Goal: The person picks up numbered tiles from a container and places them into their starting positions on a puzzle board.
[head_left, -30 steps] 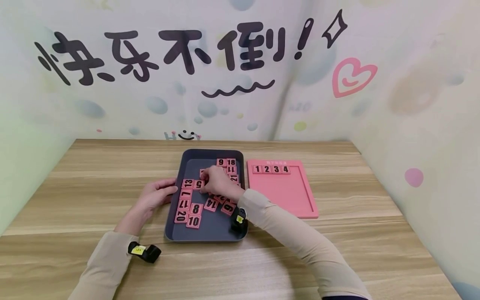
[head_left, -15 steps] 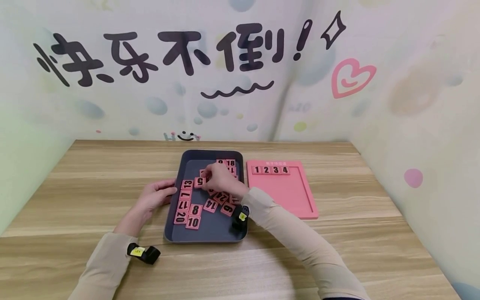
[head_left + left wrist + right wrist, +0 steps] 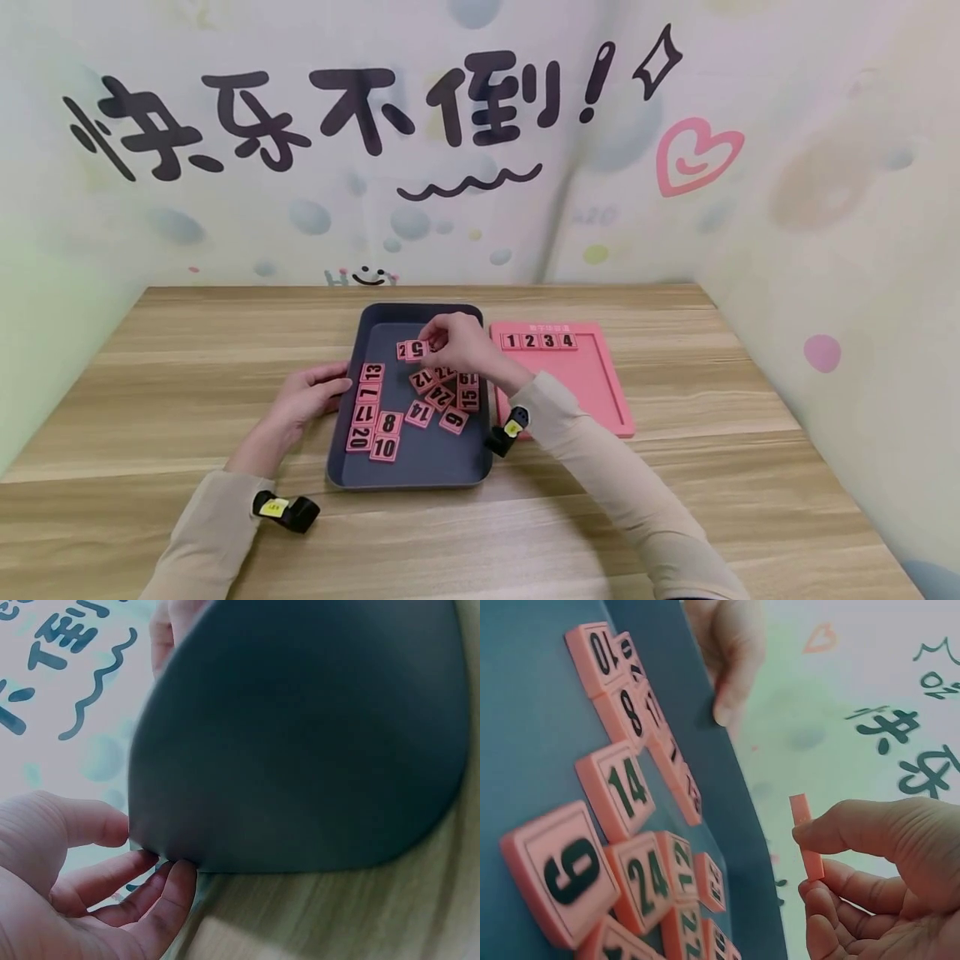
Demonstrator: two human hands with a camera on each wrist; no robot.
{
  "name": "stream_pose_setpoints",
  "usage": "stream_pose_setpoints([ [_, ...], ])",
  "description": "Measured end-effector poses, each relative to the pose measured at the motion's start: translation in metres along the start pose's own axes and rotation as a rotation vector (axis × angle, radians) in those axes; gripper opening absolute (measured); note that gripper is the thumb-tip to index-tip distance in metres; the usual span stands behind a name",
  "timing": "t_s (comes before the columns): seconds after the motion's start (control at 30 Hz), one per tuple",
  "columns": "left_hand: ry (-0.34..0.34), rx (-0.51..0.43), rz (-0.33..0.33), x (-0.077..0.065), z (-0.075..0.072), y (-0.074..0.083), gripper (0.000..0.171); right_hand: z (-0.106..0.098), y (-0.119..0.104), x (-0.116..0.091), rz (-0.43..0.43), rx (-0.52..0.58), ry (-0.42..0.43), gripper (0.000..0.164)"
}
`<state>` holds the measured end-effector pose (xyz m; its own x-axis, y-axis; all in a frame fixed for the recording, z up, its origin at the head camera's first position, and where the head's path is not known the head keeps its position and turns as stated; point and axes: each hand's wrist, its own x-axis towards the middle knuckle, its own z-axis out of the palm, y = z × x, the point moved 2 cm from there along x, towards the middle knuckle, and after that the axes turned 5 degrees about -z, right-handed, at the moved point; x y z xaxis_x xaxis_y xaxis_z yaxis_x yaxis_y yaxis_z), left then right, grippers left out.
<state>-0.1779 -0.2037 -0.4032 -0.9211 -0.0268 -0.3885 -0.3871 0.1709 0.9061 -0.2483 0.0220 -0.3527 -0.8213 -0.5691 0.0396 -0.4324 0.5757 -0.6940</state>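
Observation:
In the head view, my right hand (image 3: 461, 342) pinches a pink number tile marked 5 (image 3: 416, 350) above the far part of the dark grey tray (image 3: 408, 475). The right wrist view shows that tile (image 3: 801, 814) edge-on between thumb and fingertips, lifted off the tray. My left hand (image 3: 300, 400) holds the tray's left side; the left wrist view has its thumb at the rim and its fingertips (image 3: 184, 874) against the outer wall. Several pink tiles lie in the tray, among them the 14 (image 3: 420, 413), 8 (image 3: 388, 423) and 10 (image 3: 385, 448). My right hand hides some others.
To the tray's right lies a pink puzzle board (image 3: 558, 392) with a raised frame. Tiles 1, 2, 3 (image 3: 549, 341) and 4 stand in a row along its top. Both are on a wooden table (image 3: 187, 358), with a printed wall (image 3: 300, 233) behind.
The 5 tile has come up off the tray in my right hand, which has moved right and slightly away. My left hand stays at the tray's side.

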Motion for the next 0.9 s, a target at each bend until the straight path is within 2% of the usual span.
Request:
stream_pose_setpoints([
  [0.33, 0.003, -0.002, -0.007, 0.000, 0.002, 0.000, 0.048, -0.026, 0.020, -0.015, 0.043, 0.097, 0.066, 0.029],
  [0.7, 0.010, 0.003, -0.010, -0.002, 0.002, 0.000, 0.048, -0.048, 0.046, -0.036, 0.067, 0.077, 0.115, 0.027],
  [0.9, 0.003, -0.005, -0.010, -0.002, 0.004, 0.001, 0.049, -0.058, 0.062, -0.052, 0.104, 0.063, 0.113, 0.026],
])
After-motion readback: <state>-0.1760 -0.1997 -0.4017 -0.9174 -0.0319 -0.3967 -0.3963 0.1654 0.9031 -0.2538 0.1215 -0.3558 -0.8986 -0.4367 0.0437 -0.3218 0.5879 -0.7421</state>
